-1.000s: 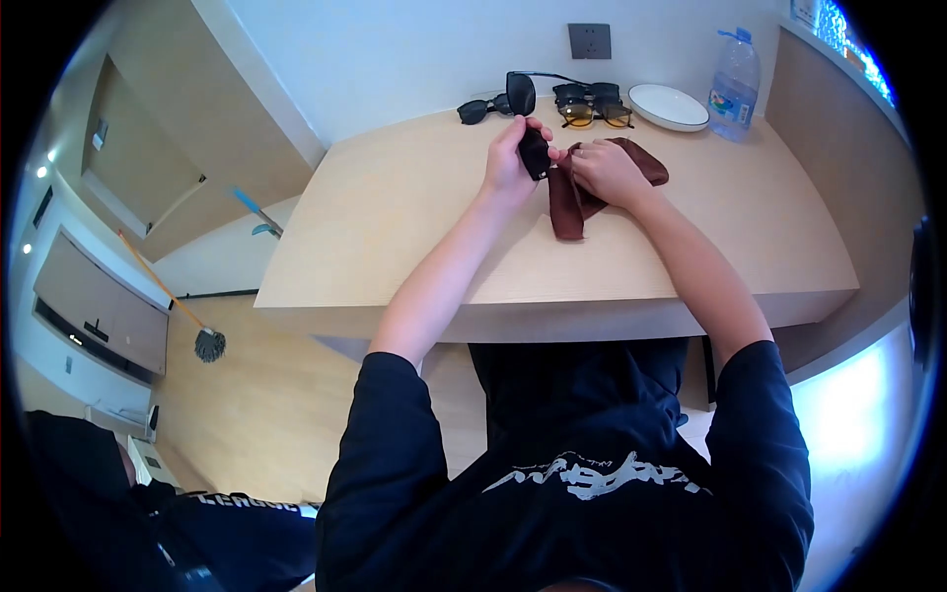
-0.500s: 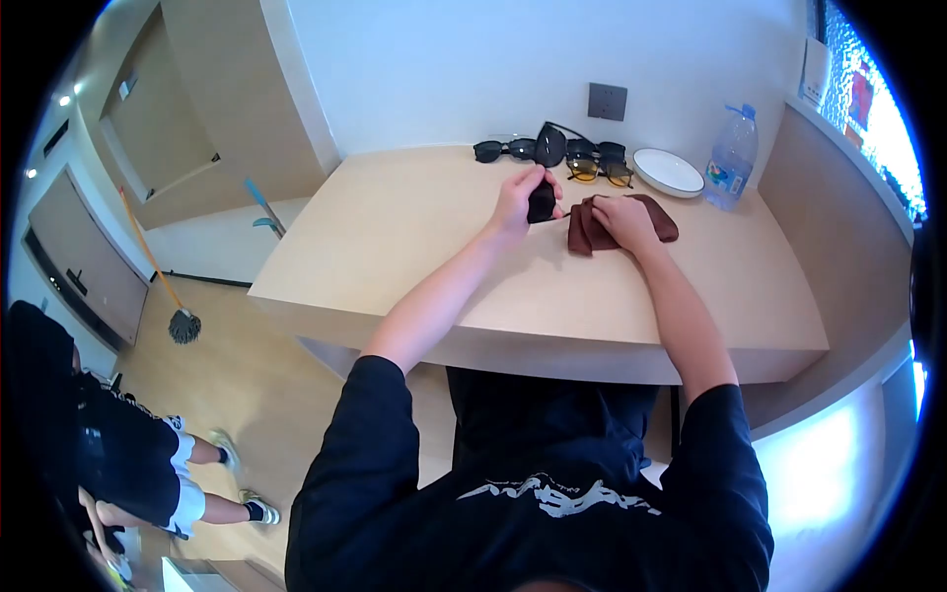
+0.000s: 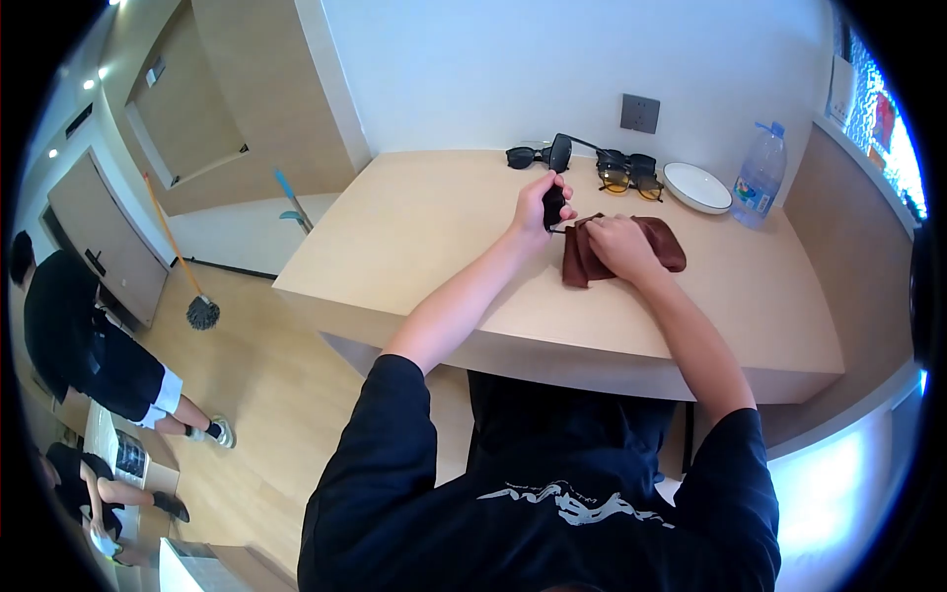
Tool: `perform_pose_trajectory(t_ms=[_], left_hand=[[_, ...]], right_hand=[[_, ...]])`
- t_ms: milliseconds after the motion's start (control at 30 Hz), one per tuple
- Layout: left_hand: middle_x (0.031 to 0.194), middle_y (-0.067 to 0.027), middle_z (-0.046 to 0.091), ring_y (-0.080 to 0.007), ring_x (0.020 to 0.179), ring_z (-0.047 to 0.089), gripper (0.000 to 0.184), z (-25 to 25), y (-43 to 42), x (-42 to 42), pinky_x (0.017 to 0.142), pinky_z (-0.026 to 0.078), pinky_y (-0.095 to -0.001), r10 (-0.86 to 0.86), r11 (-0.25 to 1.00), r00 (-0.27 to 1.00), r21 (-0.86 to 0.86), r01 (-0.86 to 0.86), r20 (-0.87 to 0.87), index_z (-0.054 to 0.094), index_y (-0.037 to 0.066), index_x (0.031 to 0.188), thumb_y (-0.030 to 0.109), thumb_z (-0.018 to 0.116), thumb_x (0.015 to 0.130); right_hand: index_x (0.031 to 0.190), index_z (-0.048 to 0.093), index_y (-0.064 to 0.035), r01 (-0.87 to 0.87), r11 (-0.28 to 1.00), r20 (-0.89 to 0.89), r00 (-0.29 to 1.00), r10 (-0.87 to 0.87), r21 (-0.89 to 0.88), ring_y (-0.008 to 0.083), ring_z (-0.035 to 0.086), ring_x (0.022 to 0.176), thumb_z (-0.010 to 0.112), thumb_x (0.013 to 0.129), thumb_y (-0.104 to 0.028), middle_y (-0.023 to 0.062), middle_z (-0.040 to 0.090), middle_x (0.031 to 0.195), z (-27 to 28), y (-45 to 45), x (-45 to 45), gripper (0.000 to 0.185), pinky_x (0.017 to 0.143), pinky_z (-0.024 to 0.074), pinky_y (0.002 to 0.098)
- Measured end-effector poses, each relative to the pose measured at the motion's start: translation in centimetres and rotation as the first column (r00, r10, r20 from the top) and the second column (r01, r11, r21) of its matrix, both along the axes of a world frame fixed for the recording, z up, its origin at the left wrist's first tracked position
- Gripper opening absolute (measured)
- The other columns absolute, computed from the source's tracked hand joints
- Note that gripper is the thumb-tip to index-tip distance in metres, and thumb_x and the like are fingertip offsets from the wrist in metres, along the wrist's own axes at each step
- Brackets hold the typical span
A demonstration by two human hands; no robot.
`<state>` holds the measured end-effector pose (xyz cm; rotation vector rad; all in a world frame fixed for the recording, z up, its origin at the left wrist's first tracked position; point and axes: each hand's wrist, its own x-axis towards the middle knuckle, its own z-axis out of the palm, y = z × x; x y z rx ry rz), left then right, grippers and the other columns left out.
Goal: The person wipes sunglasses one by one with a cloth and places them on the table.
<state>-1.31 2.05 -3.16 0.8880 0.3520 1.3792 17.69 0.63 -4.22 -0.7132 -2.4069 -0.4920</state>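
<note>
Dark sunglasses are held upright by my left hand, whose fingers wrap round one black lens. My right hand is closed on a brown cloth that lies bunched on the wooden table. A thin dark temple arm of the sunglasses shows between the two hands. Behind them lie a black pair of glasses, another dark pair and a yellow-lensed pair.
A white plate and a clear plastic bottle stand at the back right, beside a curved partition. A socket is on the wall. At the left are a mop, a standing person and a seated person.
The view has shifted. My right hand has drawn the brown cloth into a tighter bunch, slightly away from the left hand. A standing and a seated person now show more fully at the left.
</note>
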Motion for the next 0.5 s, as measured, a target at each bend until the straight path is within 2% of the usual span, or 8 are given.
perform_pose_trajectory(t_ms=[67, 133, 200, 267, 400, 500], left_hand=[[0.076, -0.0018, 0.055, -0.0141, 0.051, 0.052, 0.021, 0.5, -0.4, 0.3, 0.062, 0.048, -0.0344, -0.007, 1.0, 1.0, -0.012, 0.007, 0.002, 0.05, 0.015, 0.089, 0.032, 0.045, 0.1], [0.076, -0.002, 0.055, -0.0144, 0.054, 0.052, 0.021, 0.2, -0.4, 0.5, 0.063, 0.047, -0.0341, -0.042, 0.999, 0.999, 0.029, 0.042, -0.002, 0.05, 0.015, 0.088, 0.032, 0.045, 0.1], [0.077, -0.003, 0.055, -0.0163, 0.056, 0.053, 0.022, -0.6, -0.1, 0.4, 0.065, 0.047, -0.034, -0.049, 0.998, 0.999, 0.029, 0.048, 0.007, 0.05, 0.014, 0.088, 0.032, 0.046, 0.1], [0.077, -0.0095, 0.058, -0.0219, 0.055, 0.057, 0.023, -0.7, 0.9, 0.6, 0.061, 0.05, -0.037, -0.05, 0.999, 0.997, 0.01, 0.05, 0.051, 0.05, 0.01, 0.088, 0.03, 0.047, 0.098], [0.079, -0.0107, 0.059, -0.0236, 0.056, 0.058, 0.024, -0.7, 0.9, 1.2, 0.06, 0.051, -0.039, -0.065, 0.998, 0.996, 0.015, 0.064, 0.057, 0.051, 0.009, 0.089, 0.03, 0.047, 0.099], [0.079, -0.0113, 0.059, -0.0238, 0.056, 0.058, 0.024, -0.5, 0.4, 1.9, 0.061, 0.051, -0.0398, -0.044, 0.999, 0.998, 0.014, 0.044, 0.051, 0.05, 0.008, 0.088, 0.029, 0.046, 0.099]], right_hand=[[0.084, 0.057, -0.0048, -0.054, 0.999, -0.022, 0.998, 0.054, -0.003, 0.0296, 0.063, 0.072, 0.058, 0.081, -0.012, 0.0098, 0.064, 0.076, -0.1, 0.1, -1.0, 0.007, 0.065, 0.0493, 0.0419], [0.089, 0.058, -0.0035, -0.081, 0.987, -0.161, 0.985, 0.059, -0.137, 0.0316, 0.064, 0.074, 0.057, 0.083, -0.01, 0.0117, 0.063, 0.078, -0.3, -0.1, -1.7, 0.009, 0.063, 0.0508, 0.0435], [0.095, 0.06, -0.0053, -0.063, 0.983, -0.091, 0.995, 0.047, -0.172, 0.0324, 0.063, 0.075, 0.055, 0.084, -0.008, 0.0126, 0.064, 0.08, 0.0, 0.4, -1.1, 0.012, 0.064, 0.0515, 0.0436], [0.093, 0.06, -0.0053, -0.146, 0.976, -0.156, 0.98, 0.121, -0.164, 0.0327, 0.063, 0.074, 0.057, 0.085, -0.01, 0.0127, 0.063, 0.08, -0.1, 1.1, -0.7, 0.01, 0.065, 0.0507, 0.0433], [0.088, 0.061, -0.0055, -0.107, 0.984, -0.144, 0.986, 0.086, -0.144, 0.0319, 0.062, 0.074, 0.061, 0.083, -0.012, 0.0111, 0.061, 0.077, 0.2, 1.9, 0.8, 0.009, 0.065, 0.0494, 0.0415], [0.079, 0.061, -0.0056, -0.117, 0.987, -0.109, 0.989, 0.105, -0.114, 0.0297, 0.062, 0.075, 0.064, 0.08, -0.012, 0.0092, 0.062, 0.076, 0.1, 2.5, 1.8, 0.008, 0.065, 0.0488, 0.0416]])
